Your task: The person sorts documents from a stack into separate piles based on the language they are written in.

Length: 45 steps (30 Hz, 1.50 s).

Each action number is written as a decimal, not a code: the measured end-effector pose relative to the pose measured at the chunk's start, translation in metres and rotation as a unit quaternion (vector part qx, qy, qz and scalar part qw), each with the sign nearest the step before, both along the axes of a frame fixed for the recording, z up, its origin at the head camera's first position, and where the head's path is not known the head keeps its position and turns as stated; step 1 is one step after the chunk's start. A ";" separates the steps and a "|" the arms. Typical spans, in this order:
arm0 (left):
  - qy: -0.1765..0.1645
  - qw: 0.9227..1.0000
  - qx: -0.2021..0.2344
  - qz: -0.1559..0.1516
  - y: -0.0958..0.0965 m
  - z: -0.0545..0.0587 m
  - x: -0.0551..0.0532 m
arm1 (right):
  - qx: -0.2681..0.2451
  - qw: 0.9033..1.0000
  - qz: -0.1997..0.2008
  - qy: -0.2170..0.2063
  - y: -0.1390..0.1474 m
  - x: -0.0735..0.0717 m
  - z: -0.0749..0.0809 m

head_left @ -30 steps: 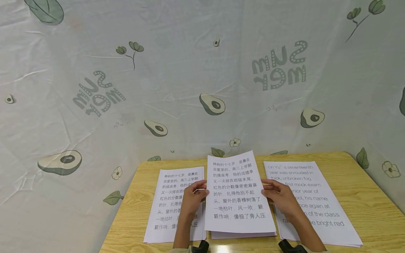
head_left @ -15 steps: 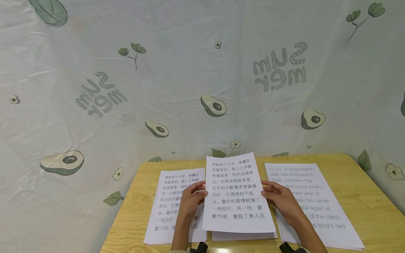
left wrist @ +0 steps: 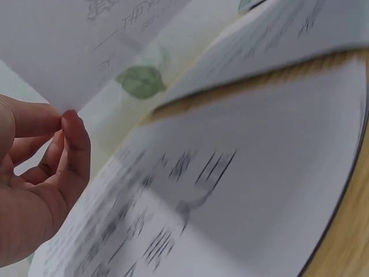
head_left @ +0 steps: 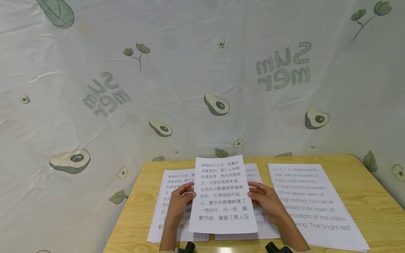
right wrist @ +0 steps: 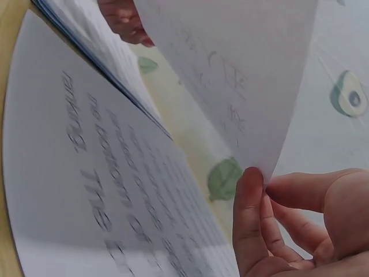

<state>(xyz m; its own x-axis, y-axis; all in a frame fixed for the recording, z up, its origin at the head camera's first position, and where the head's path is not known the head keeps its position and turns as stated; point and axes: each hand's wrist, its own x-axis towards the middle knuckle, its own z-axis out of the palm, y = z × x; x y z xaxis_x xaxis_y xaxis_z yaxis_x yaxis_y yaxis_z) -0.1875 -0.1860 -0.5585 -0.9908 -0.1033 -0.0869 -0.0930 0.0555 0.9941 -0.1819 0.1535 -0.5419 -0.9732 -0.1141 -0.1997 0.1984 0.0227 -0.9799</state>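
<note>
A white sheet of paper printed in Chinese is held up above the table, tilted toward me. My left hand pinches its left edge between thumb and fingers. On the opposite edge, my right hand pinches it the same way. The sheet overlaps two paper stacks in the head view. To the left lies a stack with Chinese text, partly hidden by the sheet and left hand. A middle stack with English text shows behind the sheet's right side. In both wrist views, thumb and fingers meet at the sheet's edge.
A further stack of English-printed paper lies on the right, partly behind my right forearm. Everything rests on a yellow wooden table. Behind its far edge hangs a pale cloth with avocado and leaf prints.
Both hands have carried the sheet left, from over the middle stack to partly over the left one. English text on the middle stack has come into view. The head view has shifted slightly.
</note>
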 end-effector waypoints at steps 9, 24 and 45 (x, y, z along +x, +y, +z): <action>0.001 1.000 -0.021 0.014 -0.042 -0.004 0.005 | -0.012 1.000 -0.011 0.010 -0.046 -0.003 -0.010; -0.012 0.996 -0.067 0.050 -0.092 -0.009 0.014 | -0.033 0.999 -0.001 0.027 -0.103 -0.001 -0.022; -0.021 0.992 -0.097 0.074 -0.134 -0.001 0.012 | -0.018 0.999 0.024 0.044 -0.148 -0.007 -0.021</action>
<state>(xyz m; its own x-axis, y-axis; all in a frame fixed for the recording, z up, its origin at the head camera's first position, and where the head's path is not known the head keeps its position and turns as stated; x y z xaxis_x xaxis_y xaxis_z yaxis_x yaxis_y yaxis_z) -0.1752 -0.3196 -0.5596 -0.9596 -0.2655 -0.0927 -0.1559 0.2279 0.9611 -0.1884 0.0053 -0.5633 -0.9800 -0.1661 -0.1094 0.1118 -0.0050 -0.9937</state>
